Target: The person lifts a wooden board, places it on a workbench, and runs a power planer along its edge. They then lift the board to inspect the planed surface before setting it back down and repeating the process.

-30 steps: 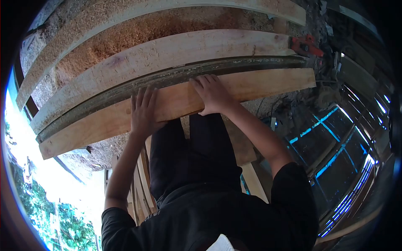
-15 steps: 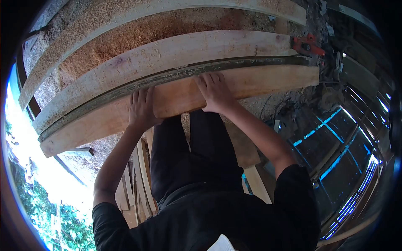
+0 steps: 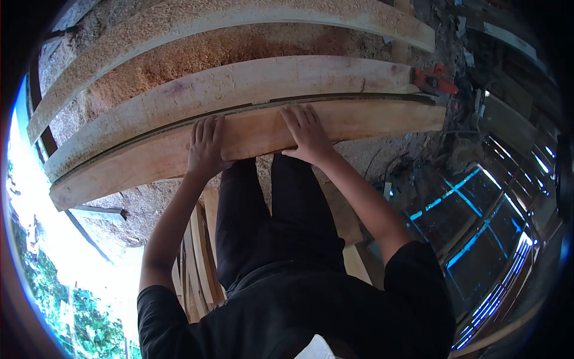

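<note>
A long board [image 3: 251,133] of smooth, light wood lies across the view in front of my legs. My left hand [image 3: 205,145] grips it left of the middle, fingers over its top face and thumb along the near edge. To the right, my right hand [image 3: 306,133] holds the same board in the same way, its fingers slightly spread. Right behind it runs a second, curved board [image 3: 239,84] dusted with shavings, with a narrow dark gap between the two. An orange-red tool [image 3: 435,79] sits at that second board's right end.
Another curved plank [image 3: 239,16] lies farther off, with sawdust [image 3: 161,69] heaped before it. Wood strips [image 3: 200,257] stand at the lower left beside my legs. Dark panels with blue lines [image 3: 472,209] are at the right.
The gap between the held board and the curved board behind it has narrowed. Both hands keep their grip. The whole view has shifted slightly.
</note>
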A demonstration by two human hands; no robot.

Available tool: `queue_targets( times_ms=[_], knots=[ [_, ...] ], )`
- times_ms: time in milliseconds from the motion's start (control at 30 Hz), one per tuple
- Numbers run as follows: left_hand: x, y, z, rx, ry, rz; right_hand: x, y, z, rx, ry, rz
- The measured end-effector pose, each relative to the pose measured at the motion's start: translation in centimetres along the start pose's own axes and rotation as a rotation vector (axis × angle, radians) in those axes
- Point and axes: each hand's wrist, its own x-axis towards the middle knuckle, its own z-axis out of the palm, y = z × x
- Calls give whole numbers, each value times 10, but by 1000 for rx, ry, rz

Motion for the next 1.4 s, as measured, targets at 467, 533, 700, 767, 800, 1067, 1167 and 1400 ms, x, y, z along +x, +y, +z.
queue_targets(
  times_ms=[467, 533, 700, 767, 800, 1067, 1167, 1400],
  knots=[
    [-193, 89, -85, 42, 421, -571, -23, -63, -69, 39, 161, -274],
    [-235, 107, -91, 45, 534, -675, -18, -77, -90, 114, 125, -266],
    [-320, 130, -109, -16, 751, -891, 7, -149, -131, 89, 119, -431],
    [-355, 121, -104, -13, 811, -925, 20, -187, -128, 106, 108, -484],
    [-372, 114, -103, -14, 830, -941, 28, -207, -124, 90, 99, -511],
    [-513, 44, -125, -52, 887, -1141, 88, -385, -68, 104, 2, -693],
    [-572, 10, -133, -58, 910, -1176, 108, -451, -29, 142, -41, -683],
    [-670, -61, -178, -37, 909, -1181, 148, -580, 17, 153, -42, -727]
  ],
)
